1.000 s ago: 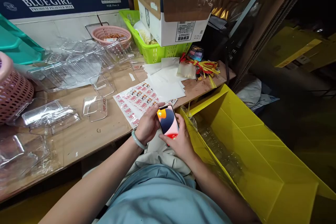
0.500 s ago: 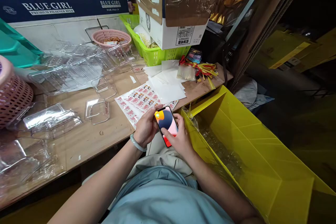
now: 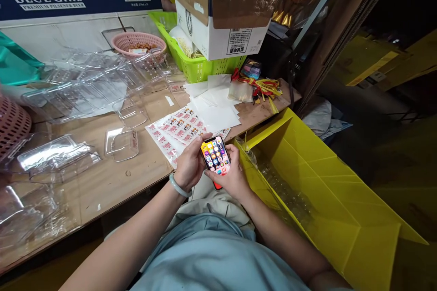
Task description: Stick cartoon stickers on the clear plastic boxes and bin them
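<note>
A smartphone (image 3: 215, 156) with a lit screen of app icons is held at the table's front edge. My left hand (image 3: 190, 165), with a pale green bangle on the wrist, wraps round the phone's left side. My right hand (image 3: 232, 173) cradles its right side and bottom, thumb resting on the lower part of the screen. Just beyond the phone lie sheets of red and white stickers (image 3: 177, 129) on the wooden table (image 3: 102, 182).
Several clear plastic clamshell boxes (image 3: 121, 143) cover the table's left. White paper sheets (image 3: 213, 104), a green basket (image 3: 201, 68) under a carton (image 3: 221, 9), and a pink basket (image 3: 138, 43) stand behind. A big yellow box (image 3: 327, 200) with clear packaging sits at my right.
The phone screen has switched from an orange and red wallpaper to a grid of app icons. My right thumb has shifted on the screen. Both hands stay in place.
</note>
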Motion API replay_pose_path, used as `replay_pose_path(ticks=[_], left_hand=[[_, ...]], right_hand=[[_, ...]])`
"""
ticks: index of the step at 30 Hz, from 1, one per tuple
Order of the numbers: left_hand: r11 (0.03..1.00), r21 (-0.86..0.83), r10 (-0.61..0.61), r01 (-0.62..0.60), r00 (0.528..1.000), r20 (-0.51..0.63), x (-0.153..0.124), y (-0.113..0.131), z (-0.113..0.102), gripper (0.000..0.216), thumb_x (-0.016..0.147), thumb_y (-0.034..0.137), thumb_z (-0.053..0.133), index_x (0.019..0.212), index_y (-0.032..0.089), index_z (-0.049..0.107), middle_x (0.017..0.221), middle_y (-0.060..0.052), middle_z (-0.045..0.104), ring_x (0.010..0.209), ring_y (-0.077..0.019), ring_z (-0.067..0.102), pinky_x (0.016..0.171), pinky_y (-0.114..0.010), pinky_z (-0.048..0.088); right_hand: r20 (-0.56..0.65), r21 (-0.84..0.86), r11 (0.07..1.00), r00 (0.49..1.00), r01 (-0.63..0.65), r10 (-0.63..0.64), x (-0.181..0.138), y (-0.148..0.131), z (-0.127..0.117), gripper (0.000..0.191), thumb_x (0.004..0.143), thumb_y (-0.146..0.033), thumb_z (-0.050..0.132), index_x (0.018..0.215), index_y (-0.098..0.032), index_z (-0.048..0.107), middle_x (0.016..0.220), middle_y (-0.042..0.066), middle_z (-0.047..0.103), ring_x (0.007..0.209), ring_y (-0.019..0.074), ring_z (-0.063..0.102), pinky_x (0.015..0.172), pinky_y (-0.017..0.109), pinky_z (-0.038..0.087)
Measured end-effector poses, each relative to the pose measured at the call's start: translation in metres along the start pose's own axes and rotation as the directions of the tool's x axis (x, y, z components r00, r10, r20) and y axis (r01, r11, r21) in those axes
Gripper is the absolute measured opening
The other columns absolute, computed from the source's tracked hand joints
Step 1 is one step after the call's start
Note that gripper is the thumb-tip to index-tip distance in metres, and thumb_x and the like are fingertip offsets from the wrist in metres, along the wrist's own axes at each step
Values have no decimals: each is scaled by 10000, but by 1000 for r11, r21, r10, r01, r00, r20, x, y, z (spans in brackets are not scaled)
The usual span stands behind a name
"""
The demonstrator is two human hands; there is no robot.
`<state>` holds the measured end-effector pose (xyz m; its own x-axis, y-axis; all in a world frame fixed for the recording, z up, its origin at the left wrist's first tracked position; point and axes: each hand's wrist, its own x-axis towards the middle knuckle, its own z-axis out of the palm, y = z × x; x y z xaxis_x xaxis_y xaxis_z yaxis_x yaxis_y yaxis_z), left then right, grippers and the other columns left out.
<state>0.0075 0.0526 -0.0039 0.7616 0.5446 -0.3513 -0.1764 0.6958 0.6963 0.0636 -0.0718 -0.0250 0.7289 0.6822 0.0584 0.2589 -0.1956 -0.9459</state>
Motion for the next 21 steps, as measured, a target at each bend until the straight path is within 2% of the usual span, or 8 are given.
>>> replay_pose_path(ticks=[5, 8, 10, 12, 15, 17, 19, 21], left_hand=[[999, 33, 25, -25, 1000, 8, 3, -2, 6, 389, 803, 433, 652, 1060, 142, 672, 996, -84, 711, 912, -215, 663, 815, -336, 529], [999, 41, 21, -22, 999, 38, 7, 5, 12, 386, 784, 427, 679, 1038, 137, 683, 1014, -91, 709, 911, -215, 662, 792, -321, 530], [999, 47, 6, -9, 998, 58, 9, 12, 18, 392, 760, 409, 709, 1028, 124, 690, 997, -96, 713, 869, -201, 666, 753, -296, 536], [999, 54, -12, 8, 997, 82, 13, 18, 24, 408, 738, 399, 734, 1029, 116, 691, 964, -96, 716, 800, -184, 670, 688, -271, 543], [994, 90, -70, 57, 986, 153, 21, 21, 32, 497, 744, 436, 719, 1132, 133, 647, 855, -74, 715, 548, -146, 625, 423, -227, 468], [989, 124, -106, 82, 974, 199, 28, 20, 38, 571, 763, 458, 694, 1235, 154, 588, 795, -60, 710, 421, -128, 563, 310, -208, 369], [993, 99, -75, 56, 977, 198, 35, 18, 43, 581, 790, 437, 677, 1291, 170, 551, 904, -87, 729, 543, -161, 650, 399, -230, 479], [999, 45, -14, 7, 989, 149, 41, 16, 44, 532, 818, 408, 654, 1292, 186, 559, 1168, -119, 688, 917, -213, 703, 726, -290, 590]], right_hand=[[-44, 3, 999, 999, -32, 32, 5, -1, -3, 776, 611, -259, 814, 1220, -251, 332, 1167, 76, 556, 990, 216, 606, 826, 352, 518], [36, 195, 976, 996, -92, 87, 10, -7, -17, 813, 624, -287, 825, 1274, -258, 338, 1193, 72, 565, 1028, 216, 600, 878, 358, 493], [211, 433, 883, 973, -181, 96, 15, -10, -31, 807, 666, -341, 818, 1322, -261, 354, 1243, 73, 571, 1085, 215, 593, 945, 363, 457], [423, 616, 714, 904, -333, 57, 19, -9, -42, 706, 749, -498, 734, 1324, -239, 417, 1248, 91, 596, 1085, 231, 610, 953, 393, 448], [637, 673, 495, 771, -550, -9, 25, 1, -50, 728, 812, -753, 454, 1235, -167, 537, 1161, 146, 652, 955, 263, 667, 848, 435, 489], [682, 665, 429, 731, -611, -17, 30, 10, -51, 794, 812, -792, 365, 1196, -130, 577, 1123, 167, 666, 881, 252, 677, 790, 418, 505], [675, 665, 425, 738, -614, 11, 36, 16, -57, 782, 831, -766, 354, 1204, -119, 587, 1115, 167, 668, 834, 225, 671, 747, 385, 514], [597, 651, 517, 796, -556, 104, 48, 18, -75, 763, 854, -744, 335, 1205, -120, 596, 1119, 164, 663, 810, 206, 659, 711, 358, 516]])
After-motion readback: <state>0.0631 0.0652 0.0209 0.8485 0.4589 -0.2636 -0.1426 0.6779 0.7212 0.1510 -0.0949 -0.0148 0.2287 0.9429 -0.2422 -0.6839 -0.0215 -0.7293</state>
